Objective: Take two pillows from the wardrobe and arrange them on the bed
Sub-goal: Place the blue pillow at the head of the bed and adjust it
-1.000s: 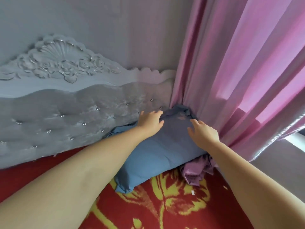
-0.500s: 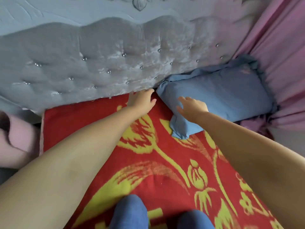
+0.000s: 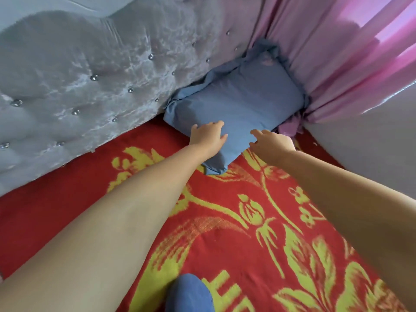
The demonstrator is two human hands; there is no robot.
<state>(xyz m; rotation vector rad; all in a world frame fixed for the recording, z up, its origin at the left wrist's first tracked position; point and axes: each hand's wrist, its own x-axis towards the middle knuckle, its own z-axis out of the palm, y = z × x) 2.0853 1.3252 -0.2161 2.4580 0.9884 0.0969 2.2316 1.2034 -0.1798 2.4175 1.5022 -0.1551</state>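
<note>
Progress: I see one blue pillow (image 3: pixel 238 104) placed on the bed (image 3: pixel 225 210) against the headboard (image 3: pixel 90 75), beside the curtain (image 3: pixel 326 64). My left hand (image 3: pixel 208 137) rests flat, fingers spread; right hand (image 3: pixel 272 140) hovers open. Second pillow not visible; judged outstanding.

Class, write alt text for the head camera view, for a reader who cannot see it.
Two bare hands reach a blue pillow lying in the bed's corner against a grey tufted headboard and pink curtain. The left hand rests open on the pillow's near edge; the right hand is open beside it. A red blanket with yellow flowers covers the bed.
</note>
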